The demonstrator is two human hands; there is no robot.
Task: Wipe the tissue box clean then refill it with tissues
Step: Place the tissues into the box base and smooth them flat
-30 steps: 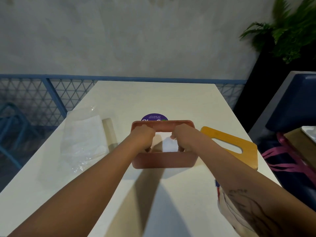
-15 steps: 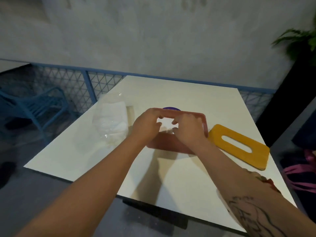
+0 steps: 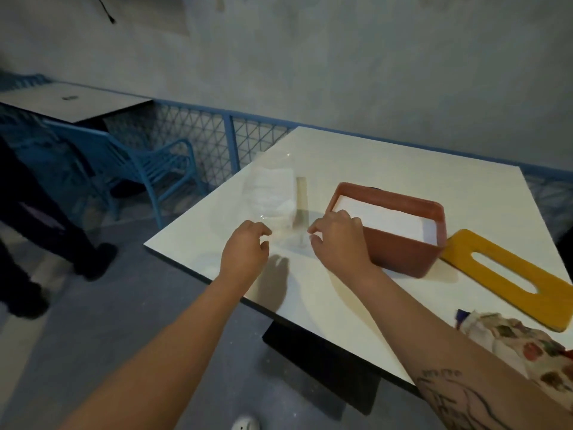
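One terracotta tissue box point(image 3: 403, 256), lidless and holding white tissues point(image 3: 381, 217), sits just right of the right hand point(image 3: 338, 240), with the yellow lid point(image 3: 508, 274) farther right. Left hand point(image 3: 246, 252) and right hand curl their fingers at the near edge of a clear tissue pack point(image 3: 273, 193); whether they grasp it cannot be told.

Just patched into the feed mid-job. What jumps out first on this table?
The red box sits open on the white table, already holding a flat stack of white tissues, with its yellow slotted lid lying flat to the right. Left of the box, the left hand and right hand reach for a clear plastic pack; whether they touch it is unclear.
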